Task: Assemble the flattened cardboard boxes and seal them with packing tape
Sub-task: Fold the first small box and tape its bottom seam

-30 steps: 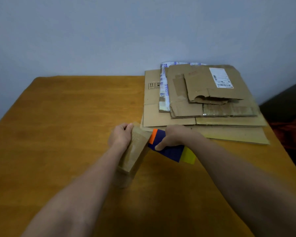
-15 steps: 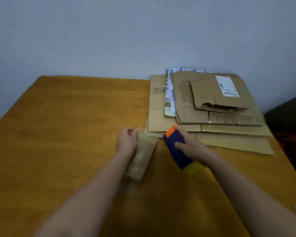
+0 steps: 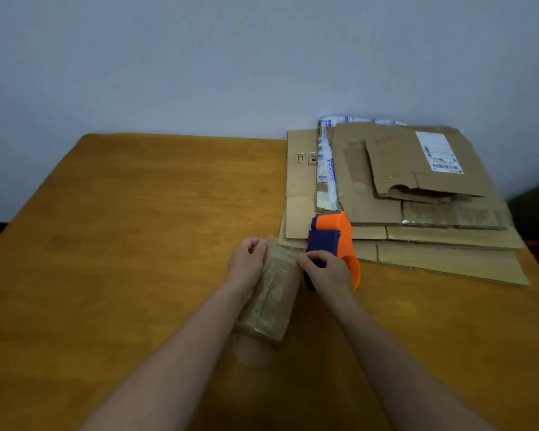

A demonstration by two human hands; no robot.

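One small box is being sealed, as I judge it, with the tape run along its top seam nearly finished. It is lying lengthwise on the tabletop just in front of the person, with its far end pointing toward 12 o'clock. The left hand is gripping that far end, fingers curled over the edge. At 3 o'clock of it, the right hand is wrapping curled fingers round the orange and purple tape dispenser; whether its fingertips are also pinching tape I cannot tell. The next move is probably calling for the tape to be cut and pressed flat. The box is looking brown, slim and glossy along its seam. A stack of flattened boxes is waiting at 2 o'clock.
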